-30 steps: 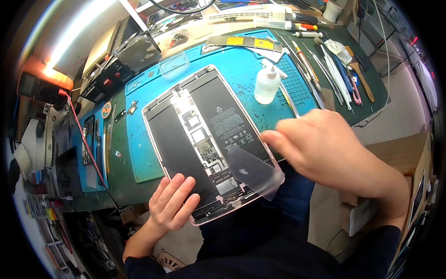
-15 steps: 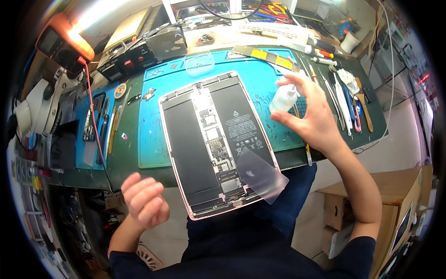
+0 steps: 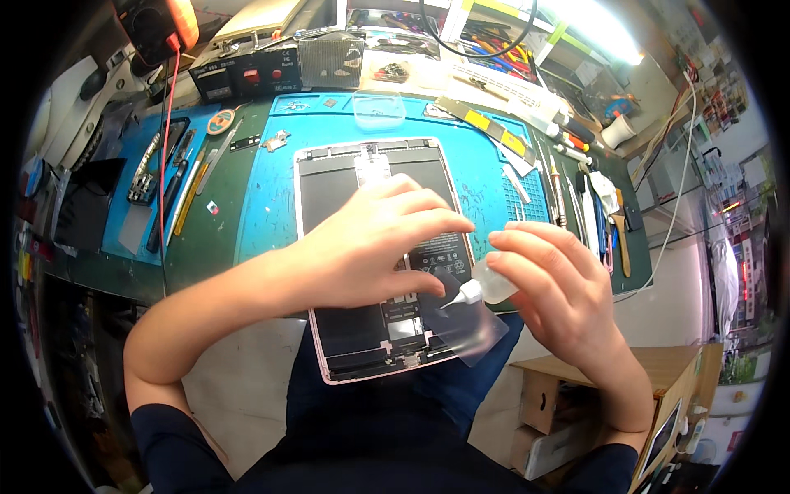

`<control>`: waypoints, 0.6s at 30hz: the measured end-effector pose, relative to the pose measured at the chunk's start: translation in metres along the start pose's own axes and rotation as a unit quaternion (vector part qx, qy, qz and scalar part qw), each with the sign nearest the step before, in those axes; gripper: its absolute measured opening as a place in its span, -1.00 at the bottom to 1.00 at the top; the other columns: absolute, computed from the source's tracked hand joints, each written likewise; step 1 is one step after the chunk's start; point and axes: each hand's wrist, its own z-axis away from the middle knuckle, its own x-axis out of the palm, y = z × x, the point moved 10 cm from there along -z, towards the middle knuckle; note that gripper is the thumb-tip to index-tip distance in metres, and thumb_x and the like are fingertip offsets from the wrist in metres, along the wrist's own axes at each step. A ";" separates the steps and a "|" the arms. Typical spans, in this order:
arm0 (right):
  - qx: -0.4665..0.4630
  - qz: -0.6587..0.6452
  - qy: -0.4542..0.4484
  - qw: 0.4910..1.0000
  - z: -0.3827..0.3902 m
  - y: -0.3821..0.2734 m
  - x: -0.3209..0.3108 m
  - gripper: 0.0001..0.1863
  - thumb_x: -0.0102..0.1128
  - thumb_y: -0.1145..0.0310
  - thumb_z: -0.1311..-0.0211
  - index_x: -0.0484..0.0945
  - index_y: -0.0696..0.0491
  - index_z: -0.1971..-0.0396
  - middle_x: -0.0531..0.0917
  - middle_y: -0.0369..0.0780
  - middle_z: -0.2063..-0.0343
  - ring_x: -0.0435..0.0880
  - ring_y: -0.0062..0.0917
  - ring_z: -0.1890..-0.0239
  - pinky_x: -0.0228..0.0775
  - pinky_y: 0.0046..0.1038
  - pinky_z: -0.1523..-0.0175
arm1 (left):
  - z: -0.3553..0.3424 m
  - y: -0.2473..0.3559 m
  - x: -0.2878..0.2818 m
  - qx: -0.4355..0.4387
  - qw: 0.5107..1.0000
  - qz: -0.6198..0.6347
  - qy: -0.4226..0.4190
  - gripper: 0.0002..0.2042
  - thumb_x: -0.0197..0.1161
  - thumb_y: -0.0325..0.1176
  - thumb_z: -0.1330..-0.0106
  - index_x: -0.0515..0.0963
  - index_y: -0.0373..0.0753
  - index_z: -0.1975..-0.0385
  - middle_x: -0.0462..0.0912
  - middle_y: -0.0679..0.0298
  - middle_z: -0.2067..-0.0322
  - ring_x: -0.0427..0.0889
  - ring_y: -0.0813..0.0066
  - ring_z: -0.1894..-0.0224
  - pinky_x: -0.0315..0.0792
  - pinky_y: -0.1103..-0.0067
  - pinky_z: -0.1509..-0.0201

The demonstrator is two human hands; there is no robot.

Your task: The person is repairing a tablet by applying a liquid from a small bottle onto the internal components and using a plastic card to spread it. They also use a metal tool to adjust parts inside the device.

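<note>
An opened tablet (image 3: 350, 346) lies at the front of the bench, its near end over my lap, with black batteries and a strip of circuit board exposed. My left hand (image 3: 354, 251) reaches across it, thumb and fingers spread, holding nothing. In my right hand (image 3: 568, 305) is a small translucent squeeze bottle (image 3: 496, 285), tilted so its white nozzle points down and left. The nozzle tip is just over a clear plastic pick (image 3: 476, 336) that lies at the tablet's lower right; whether they touch I cannot tell. My left hand hides the middle of the circuit board.
Beneath the tablet's far part is a blue work mat (image 3: 267, 193). A clear plastic tray (image 3: 378, 109) sits beyond it. Tweezers, a brush (image 3: 623, 247) and other tools line the right side; an opened phone (image 3: 146, 177) lies left. A wooden cabinet (image 3: 605, 362) stands right.
My left hand has moved up from the near left to over the tablet and opened out. My right hand has brought the bottle down toward the plastic pick and tipped its nozzle downward.
</note>
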 end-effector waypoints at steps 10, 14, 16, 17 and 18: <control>-0.028 0.067 -0.030 0.997 0.002 -0.008 0.015 -0.59 0.45 0.41 -0.09 0.75 0.00 -0.01 0.74 -0.23 -0.06 0.76 -0.35 -0.10 0.68 -0.38 0.03 | -0.011 -0.014 0.022 0.009 0.998 0.021 -0.056 -0.43 0.58 -0.39 -0.16 0.64 -0.12 -0.24 0.52 0.20 -0.25 0.43 0.05 -0.27 0.34 0.17 -0.44; 0.037 -0.025 -0.005 0.999 0.013 0.010 0.010 -0.52 0.47 0.49 -0.10 0.69 0.04 -0.10 0.73 -0.16 -0.08 0.74 -0.24 -0.10 0.65 -0.27 -0.07 | -0.002 0.000 0.019 0.054 0.990 0.087 -0.094 -0.81 0.48 -0.42 -0.33 0.77 -0.14 0.09 0.65 0.32 -0.12 0.46 0.17 -0.22 0.34 0.19 -0.35; 0.091 -0.085 0.024 0.992 0.021 0.023 0.002 -0.47 0.47 0.55 -0.09 0.65 0.06 -0.14 0.72 -0.12 -0.08 0.74 -0.17 -0.08 0.63 -0.21 -0.11 | -0.002 0.002 0.022 0.033 0.982 0.123 -0.141 -0.83 0.47 -0.41 -0.35 0.77 -0.11 0.09 0.69 0.37 -0.03 0.51 0.22 -0.17 0.34 0.22 -0.33; 0.105 -0.094 0.024 0.990 0.025 0.028 0.002 -0.45 0.47 0.57 -0.08 0.63 0.06 -0.15 0.72 -0.11 -0.09 0.74 -0.15 -0.08 0.63 -0.19 -0.13 | -0.002 0.003 0.025 0.022 0.976 0.140 -0.165 -0.84 0.47 -0.40 -0.36 0.77 -0.09 0.09 0.71 0.40 0.01 0.53 0.24 -0.14 0.35 0.24 -0.31; 0.123 -0.103 0.028 0.987 0.032 0.033 0.003 -0.43 0.46 0.58 -0.08 0.62 0.06 -0.17 0.72 -0.10 -0.09 0.73 -0.14 -0.08 0.62 -0.18 -0.14 | -0.001 0.005 0.022 0.033 0.978 0.134 -0.158 -0.84 0.47 -0.41 -0.35 0.77 -0.08 0.11 0.73 0.42 0.05 0.55 0.27 -0.10 0.36 0.26 -0.30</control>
